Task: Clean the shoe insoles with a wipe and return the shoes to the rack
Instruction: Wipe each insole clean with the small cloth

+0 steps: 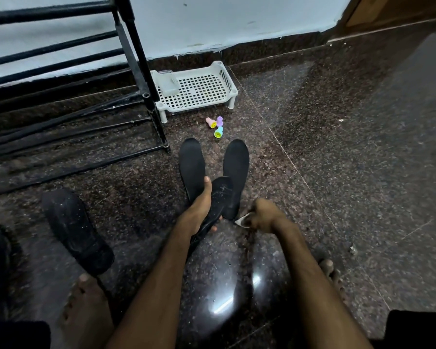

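At ten o'clock a black metal shoe rack (139, 71) stands against the wall. At eight o'clock one black shoe (76, 230) lies on the speckled granite floor (337, 147), well apart from the rest. Just below centre, toward six o'clock, the left hand (202, 205) grips a second black shoe (220, 195), thumb on top and fingers curled beneath. At centre two black insoles lie side by side, the left insole (191, 165) and the right insole (235, 167), the held shoe overlapping both. At twelve o'clock sit a white perforated tray (199, 89) and three pastel toy stampers (215, 125). Toward five o'clock the blurred right hand (262, 215) pinches a white wipe (242, 220) beside the right insole's heel.
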Tool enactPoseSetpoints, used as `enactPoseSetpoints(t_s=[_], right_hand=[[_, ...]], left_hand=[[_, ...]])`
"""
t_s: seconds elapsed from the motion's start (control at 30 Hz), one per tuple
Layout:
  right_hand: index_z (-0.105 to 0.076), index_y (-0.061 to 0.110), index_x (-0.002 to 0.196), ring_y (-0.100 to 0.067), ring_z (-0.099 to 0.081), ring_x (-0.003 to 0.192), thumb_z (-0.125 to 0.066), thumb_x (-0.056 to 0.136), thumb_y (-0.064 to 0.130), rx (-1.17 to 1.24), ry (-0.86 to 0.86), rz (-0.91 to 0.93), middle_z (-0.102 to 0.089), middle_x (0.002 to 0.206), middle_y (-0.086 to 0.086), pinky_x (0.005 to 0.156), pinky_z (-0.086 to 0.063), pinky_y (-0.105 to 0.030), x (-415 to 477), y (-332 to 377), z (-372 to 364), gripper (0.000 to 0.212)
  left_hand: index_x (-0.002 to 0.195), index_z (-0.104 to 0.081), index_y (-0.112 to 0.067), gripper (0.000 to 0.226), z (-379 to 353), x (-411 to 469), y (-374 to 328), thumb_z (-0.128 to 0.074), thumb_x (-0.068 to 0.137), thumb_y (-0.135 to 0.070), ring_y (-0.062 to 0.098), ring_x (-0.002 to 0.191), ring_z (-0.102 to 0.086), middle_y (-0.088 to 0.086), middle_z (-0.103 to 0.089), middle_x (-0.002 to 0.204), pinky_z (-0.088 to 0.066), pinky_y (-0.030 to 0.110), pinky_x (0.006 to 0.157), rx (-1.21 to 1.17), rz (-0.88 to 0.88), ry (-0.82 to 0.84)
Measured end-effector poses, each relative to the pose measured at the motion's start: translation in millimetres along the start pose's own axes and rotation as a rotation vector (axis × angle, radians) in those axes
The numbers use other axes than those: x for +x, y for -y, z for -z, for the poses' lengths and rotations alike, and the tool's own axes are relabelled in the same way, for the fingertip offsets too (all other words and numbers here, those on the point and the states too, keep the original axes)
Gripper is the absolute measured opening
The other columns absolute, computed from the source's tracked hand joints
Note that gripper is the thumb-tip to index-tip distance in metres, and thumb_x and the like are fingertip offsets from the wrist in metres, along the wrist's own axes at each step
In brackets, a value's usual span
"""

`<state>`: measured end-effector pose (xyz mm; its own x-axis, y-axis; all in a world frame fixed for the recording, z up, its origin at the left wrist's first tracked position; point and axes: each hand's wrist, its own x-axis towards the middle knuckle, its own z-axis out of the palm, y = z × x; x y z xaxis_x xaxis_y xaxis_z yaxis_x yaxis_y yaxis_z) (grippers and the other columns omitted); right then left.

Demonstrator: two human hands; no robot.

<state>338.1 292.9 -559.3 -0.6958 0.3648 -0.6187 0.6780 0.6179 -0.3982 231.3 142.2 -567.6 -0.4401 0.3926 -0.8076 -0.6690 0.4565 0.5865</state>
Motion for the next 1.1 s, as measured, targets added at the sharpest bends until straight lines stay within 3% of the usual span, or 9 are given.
enactPoseSetpoints(t_s=[0.07, 0.1, 0.2, 0.37, 0.6, 0.77, 0.93, 1.03, 1.1], right_hand=[[-0.074, 0.008, 0.086, -0.014, -0.067, 0.079, -0.077, 0.079, 0.018, 0.138, -0.065, -0.042, -0.073, 0.082, -0.003, 0.069, -0.052, -0.025, -4, -1, 8, 0.012], [-0.075, 0.009, 0.088, -0.017, -0.068, 0.082, -0.075, 0.082, 0.018, 0.175, -0.127, -0.061, -0.073, 0.085, -0.005, 0.071, -0.052, -0.026, -5, 1, 9, 0.011], [-0.073, 0.007, 0.097, -0.026, -0.07, 0.092, -0.064, 0.088, 0.009, 0.199, -0.309, -0.043, -0.074, 0.095, -0.015, 0.078, -0.054, -0.031, 3, 10, 3, 0.013], [-0.068, 0.009, 0.087, -0.029, -0.068, 0.088, -0.051, 0.085, -0.004, 0.146, -0.235, 0.076, -0.072, 0.091, -0.013, 0.075, -0.05, -0.032, 15, 18, -17, 0.022], [-0.064, 0.019, 0.093, -0.031, -0.067, 0.095, -0.055, 0.088, 0.008, 0.022, -0.18, 0.125, -0.072, 0.103, -0.011, 0.08, -0.052, -0.035, 39, 29, -17, 0.015], [-0.055, 0.026, 0.082, -0.03, -0.066, 0.105, -0.055, 0.083, 0.009, -0.013, -0.161, 0.158, -0.068, 0.125, -0.005, 0.088, -0.053, -0.037, 50, 27, -14, 0.017], [-0.064, 0.02, 0.107, -0.032, -0.066, 0.102, -0.055, 0.086, 0.01, -0.055, -0.193, 0.133, -0.07, 0.114, -0.009, 0.083, -0.053, -0.037, 51, 28, -16, 0.026], [-0.065, 0.021, 0.105, -0.032, -0.066, 0.102, -0.055, 0.086, 0.011, -0.06, -0.2, 0.13, -0.07, 0.112, -0.009, 0.082, -0.052, -0.036, 50, 29, -16, 0.024], [-0.064, 0.02, 0.098, -0.032, -0.066, 0.1, -0.055, 0.086, 0.01, -0.069, -0.198, 0.124, -0.071, 0.109, -0.01, 0.08, -0.051, -0.035, 49, 29, -15, 0.018]], left_hand=[[0.137, -0.059, -0.02, 0.096, -2, -5, -1, -0.021, 0.08, -0.088, 0.029, 0.119, -0.06, 0.009, -0.061, 0.135, -0.047, 0.05, 0.104, 0.009, -0.016, -0.004], [0.135, -0.06, -0.02, 0.095, -3, -7, 0, -0.02, 0.081, -0.087, 0.03, 0.116, -0.061, 0.01, -0.063, 0.132, -0.05, 0.05, 0.1, 0.011, -0.017, -0.004], [0.129, -0.061, -0.021, 0.088, -4, -14, 0, -0.018, 0.085, -0.084, 0.03, 0.101, -0.067, 0.012, -0.067, 0.12, -0.059, 0.04, 0.067, 0.004, -0.007, 0.003], [0.125, -0.064, -0.019, 0.088, 1, -12, 5, -0.017, 0.086, -0.082, 0.03, 0.092, -0.068, 0.011, -0.069, 0.109, -0.058, 0.047, 0.076, -0.034, 0.031, 0.003], [0.117, -0.07, -0.012, 0.097, 1, -12, 12, -0.016, 0.083, -0.085, 0.027, 0.073, -0.067, 0.016, -0.071, 0.086, -0.056, 0.037, 0.058, -0.063, 0.011, 0.002], [0.109, -0.072, -0.01, 0.102, 35, -20, 12, -0.016, 0.077, -0.09, 0.027, 0.063, -0.061, 0.016, -0.068, 0.078, -0.048, 0.027, 0.045, -0.386, -0.088, -0.024], [0.112, -0.07, -0.011, 0.098, 80, -16, 17, -0.011, 0.084, -0.084, 0.032, 0.073, -0.067, 0.015, -0.073, 0.078, -0.051, 0.032, 0.048, -0.398, -0.172, -0.223], [0.118, -0.068, -0.013, 0.095, 72, -18, 18, -0.011, 0.086, -0.082, 0.03, 0.071, -0.068, 0.012, -0.075, 0.081, -0.049, 0.034, 0.053, -0.35, -0.142, -0.236], [0.123, -0.067, -0.017, 0.096, 61, -19, 20, -0.01, 0.084, -0.083, 0.031, 0.077, -0.07, 0.011, -0.076, 0.094, -0.049, 0.034, 0.055, -0.346, -0.106, -0.198]])
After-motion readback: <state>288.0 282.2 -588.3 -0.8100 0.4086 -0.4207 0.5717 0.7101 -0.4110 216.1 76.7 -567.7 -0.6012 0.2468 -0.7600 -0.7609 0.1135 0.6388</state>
